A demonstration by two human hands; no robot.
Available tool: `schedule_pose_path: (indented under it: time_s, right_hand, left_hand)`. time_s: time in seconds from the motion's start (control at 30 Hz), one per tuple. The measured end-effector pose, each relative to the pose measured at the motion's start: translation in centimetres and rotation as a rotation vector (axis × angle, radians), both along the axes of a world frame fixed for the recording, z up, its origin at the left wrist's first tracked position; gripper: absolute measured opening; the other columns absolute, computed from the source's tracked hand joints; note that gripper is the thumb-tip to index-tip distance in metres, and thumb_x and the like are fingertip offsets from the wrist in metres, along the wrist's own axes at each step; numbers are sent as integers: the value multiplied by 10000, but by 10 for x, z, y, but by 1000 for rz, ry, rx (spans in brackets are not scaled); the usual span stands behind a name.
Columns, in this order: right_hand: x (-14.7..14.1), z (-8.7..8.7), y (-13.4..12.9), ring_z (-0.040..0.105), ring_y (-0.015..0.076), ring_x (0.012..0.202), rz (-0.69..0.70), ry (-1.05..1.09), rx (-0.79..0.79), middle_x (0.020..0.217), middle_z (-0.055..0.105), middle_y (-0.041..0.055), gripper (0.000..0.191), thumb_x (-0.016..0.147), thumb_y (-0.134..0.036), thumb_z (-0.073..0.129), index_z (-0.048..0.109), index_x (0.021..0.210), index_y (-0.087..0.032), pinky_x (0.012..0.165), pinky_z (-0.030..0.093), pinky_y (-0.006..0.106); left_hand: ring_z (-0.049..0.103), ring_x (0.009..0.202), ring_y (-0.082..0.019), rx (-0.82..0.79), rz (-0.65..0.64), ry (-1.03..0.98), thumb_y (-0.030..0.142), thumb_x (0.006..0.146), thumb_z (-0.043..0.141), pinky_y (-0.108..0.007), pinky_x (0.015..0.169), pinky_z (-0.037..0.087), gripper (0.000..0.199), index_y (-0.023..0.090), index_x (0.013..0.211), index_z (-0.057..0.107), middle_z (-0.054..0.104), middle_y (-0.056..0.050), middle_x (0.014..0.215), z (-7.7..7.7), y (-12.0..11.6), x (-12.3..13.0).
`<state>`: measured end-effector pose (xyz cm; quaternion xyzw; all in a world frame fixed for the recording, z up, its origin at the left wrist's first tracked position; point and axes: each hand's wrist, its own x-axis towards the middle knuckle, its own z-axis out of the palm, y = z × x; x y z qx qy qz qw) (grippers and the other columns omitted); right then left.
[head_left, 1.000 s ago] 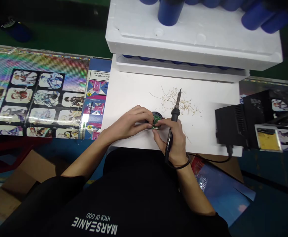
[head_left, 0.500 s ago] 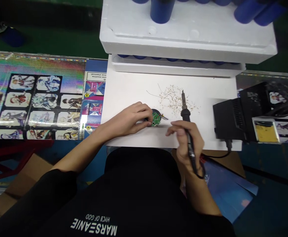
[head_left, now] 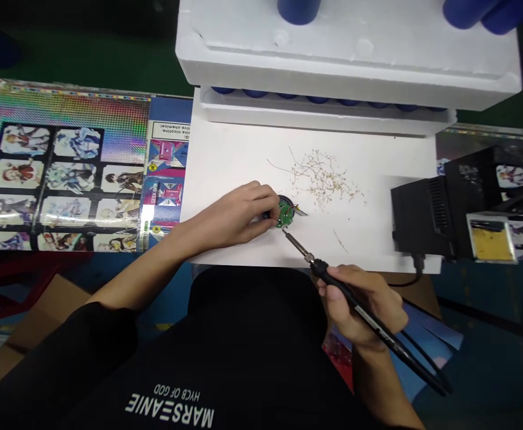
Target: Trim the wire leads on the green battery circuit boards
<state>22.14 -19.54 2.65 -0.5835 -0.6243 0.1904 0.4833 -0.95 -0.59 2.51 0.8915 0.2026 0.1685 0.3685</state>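
This looks like an electronics workshop: a soldering iron, a black soldering station and a round green circuit board share a white worktop strewn with tiny clippings. Behind them — factory-like — white foam trays hold rows of blue cylinders.

round, dark-rimmed green circuit board and slanted black soldering iron, metal tip at the board's edge
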Motion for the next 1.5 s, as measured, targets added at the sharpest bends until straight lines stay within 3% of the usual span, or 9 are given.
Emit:
schedule_pose_path:
  time_s: [0.33,0.87,1.17,1.5]
  right_hand:
    - [-4,0,13,789,197,654,1,-265,105,883,836,29,327,855,-139,771,743,1167,-235,576,680,295]
    - [-3,2,15,786,191,665,15,-314,130,876,832,29,326,829,-124,786,756,1146,-194,591,678,289]
    - [-5,5,15,774,188,630,-2,-295,111,874,831,31,294,840,-145,782,754,1126,-210,554,668,294]
    - [1,6,14,739,187,546,-55,-51,105,721,770,8,252,849,-114,737,751,1085,-203,455,612,295]
  left_hand:
    - [615,1046,-247,-8,3,-12,191,1048,532,-375,925,489,103,198,1021,631,681,-84,1077,-1,0,1]
    - [621,1033,-241,1,-7,-25,173,1042,534,-374,926,491,105,187,1015,635,676,-83,1070,-3,1,1]
    - [610,1034,-246,5,-11,-12,183,1046,521,-382,920,487,117,189,1013,633,671,-89,1070,-2,2,1]
    - [609,1034,-240,0,-10,5,195,1051,522,-374,921,483,119,191,1013,634,674,-82,1069,0,1,1]
